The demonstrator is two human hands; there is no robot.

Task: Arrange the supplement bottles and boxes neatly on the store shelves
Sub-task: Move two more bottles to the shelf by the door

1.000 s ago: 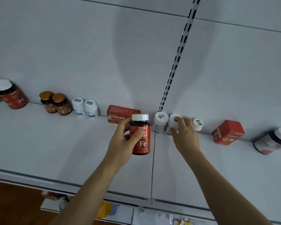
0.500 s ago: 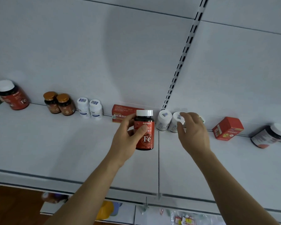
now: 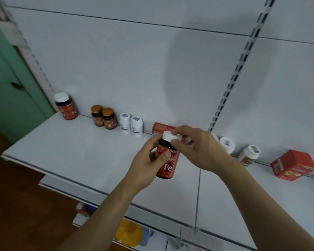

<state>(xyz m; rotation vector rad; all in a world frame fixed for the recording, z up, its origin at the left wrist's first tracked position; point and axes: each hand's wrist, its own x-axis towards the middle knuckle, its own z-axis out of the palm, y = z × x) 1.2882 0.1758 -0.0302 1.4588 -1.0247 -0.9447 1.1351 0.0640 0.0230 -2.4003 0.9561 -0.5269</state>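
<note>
Both grips were closed on the red Fe bottle (image 3: 166, 160), left hand (image 3: 147, 160) round its body, right hand (image 3: 198, 147) pinching its white cap (image 3: 169, 137), probably a handover before shelving beside its twin (image 3: 67, 106).

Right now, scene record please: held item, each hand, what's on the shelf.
held: Fe bottle, upright, above the shelf
left hand: grips the bottle body
right hand: grip on the white cap
back row, left: second Fe bottle, two amber bottles, two white bottles
behind hands: red box, partly hidden
back row, right: tilted white-capped bottles, tilted red carton
</note>
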